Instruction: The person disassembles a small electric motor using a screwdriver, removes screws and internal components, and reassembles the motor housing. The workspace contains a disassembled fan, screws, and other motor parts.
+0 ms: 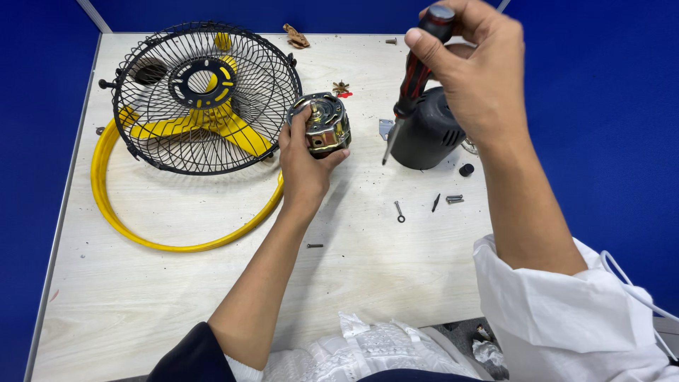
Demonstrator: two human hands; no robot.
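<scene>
Hands first: left hand [305, 157] is wrapped around a small fan motor [322, 124], metal core with brass-coloured windings showing, held just above the table [177, 283] near centre. Right hand [472, 67] is closed on a red-and-black screwdriver [414, 78], grip up, tip pointing down toward 6 o'clock and hanging free between the motor and the dark grey motor housing [428, 134]. Tip touches nothing.

Step in hand, as I read it: motor is out of its housing and being worked on with the driver, a teardown or refit mid-way. Driver is not yet seated on any fastener. Next move would call for lining the tip up with a screw head on the motor body while the left hand keeps it from rotating; the screw heads themselves are too small to tell from here.

Outward: loose hardware at 3 to 5 o'clock of the motor, a bolt [454, 199], a black pin [436, 202], a small key-like pin [399, 212], a black cap [466, 170], plus one screw [315, 245] at 6 o'clock. Black wire fan guard [205, 99] with yellow blades [212, 124] sits at 9 o'clock, overlapping a yellow ring [141, 237]. Small parts roll easily, worth watching.
</scene>
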